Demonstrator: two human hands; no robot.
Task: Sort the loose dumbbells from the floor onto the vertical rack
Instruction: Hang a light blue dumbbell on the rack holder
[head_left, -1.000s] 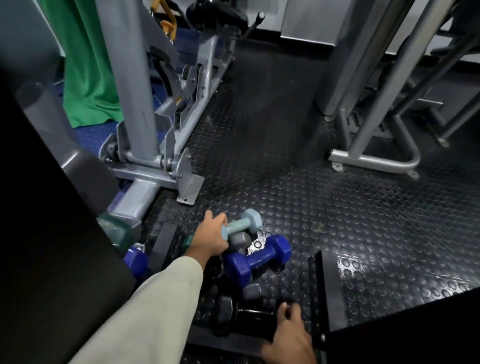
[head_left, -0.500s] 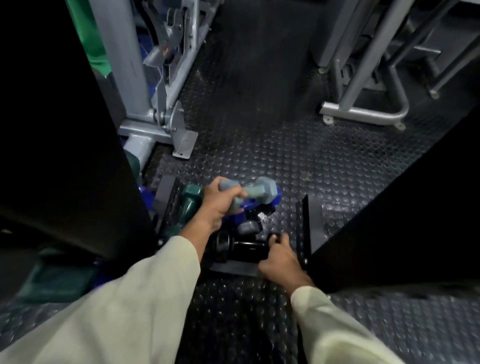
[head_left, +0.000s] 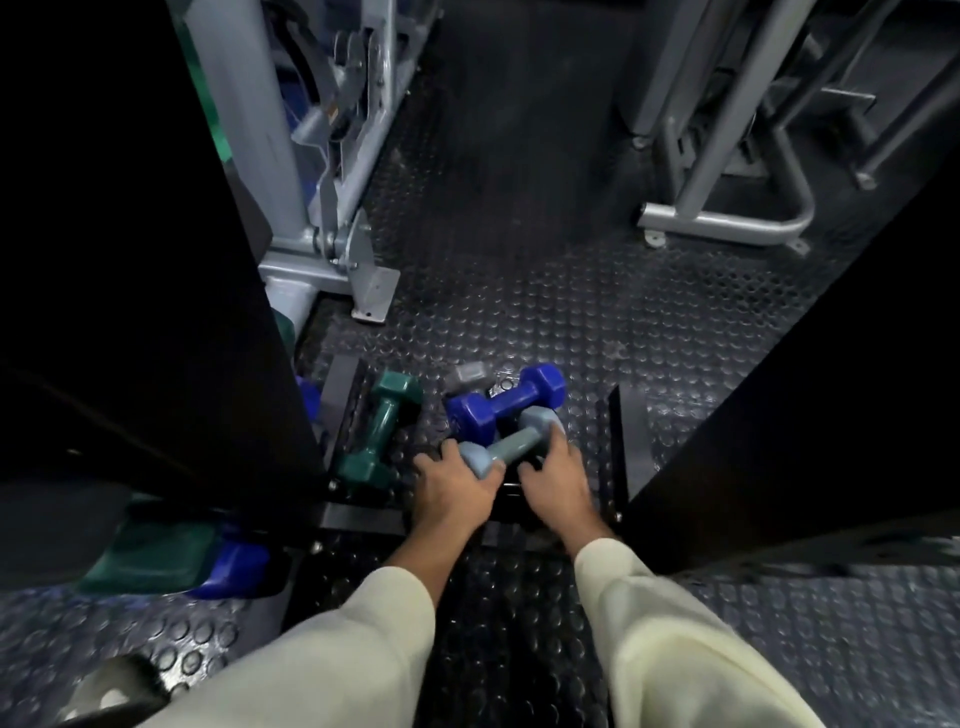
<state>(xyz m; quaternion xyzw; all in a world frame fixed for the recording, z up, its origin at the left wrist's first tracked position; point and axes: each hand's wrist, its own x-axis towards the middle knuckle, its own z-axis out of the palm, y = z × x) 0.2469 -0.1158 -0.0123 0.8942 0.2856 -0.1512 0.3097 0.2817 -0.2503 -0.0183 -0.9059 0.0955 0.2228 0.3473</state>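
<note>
Both hands grip the pale blue dumbbell (head_left: 511, 441), left hand (head_left: 457, 486) at one head, right hand (head_left: 556, 475) at the other, just beside the blue dumbbell (head_left: 506, 408). Blue and green dumbbell (head_left: 379, 434) lie unsorted on the floor (head_left: 519, 312); early stage, I judge.

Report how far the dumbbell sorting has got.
Done: nothing visibly racked; the black rack uprights beside the pile show no dumbbell in this view. In hand: the light blue dumbbell, its near head held by the left hand, its far end by the right hand. Left: the blue dumbbell, green dumbbell and a grey one on the floor.
</note>
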